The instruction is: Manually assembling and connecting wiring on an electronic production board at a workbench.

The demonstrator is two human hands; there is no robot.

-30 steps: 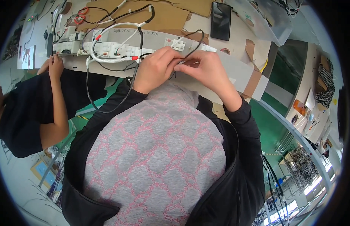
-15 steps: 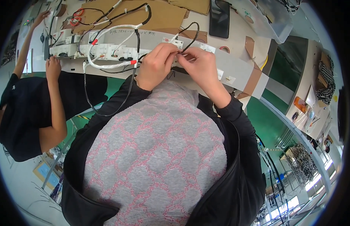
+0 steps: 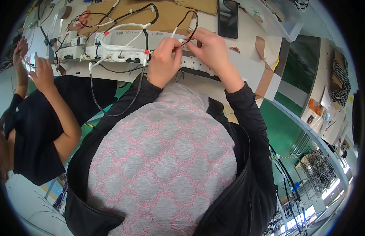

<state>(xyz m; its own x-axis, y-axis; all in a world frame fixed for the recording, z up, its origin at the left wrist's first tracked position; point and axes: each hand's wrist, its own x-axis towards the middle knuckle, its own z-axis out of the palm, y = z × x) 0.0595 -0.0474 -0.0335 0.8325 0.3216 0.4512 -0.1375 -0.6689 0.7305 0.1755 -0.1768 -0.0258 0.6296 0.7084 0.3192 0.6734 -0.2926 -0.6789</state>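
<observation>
My right hand (image 3: 210,48) pinches a thin black cable (image 3: 196,24), which loops up and bends over to a white end. Close beside it, my left hand (image 3: 163,63) is closed with thumb and forefinger on the same cable; the exact spot is hidden by the fingers. Both hands are over the long white fixture board (image 3: 198,65), near its front edge. Left of them, a wire harness (image 3: 125,48) of white and black sleeved branches with red tape bands lies across the fixture's white blocks (image 3: 76,52). One black branch hangs over the edge near my left sleeve.
A co-worker's hands (image 3: 43,74) are raised at the far left. Behind the board lie brown cardboard (image 3: 178,17), red-handled scissors (image 3: 83,17) and a black phone (image 3: 228,19). A clear plastic bin (image 3: 282,23) stands at the back right, near a tape roll (image 3: 234,49).
Both my hands have moved up and away from the board's front row, still on the cable. The harness has shifted slightly right. The co-worker's hands have left the fixture.
</observation>
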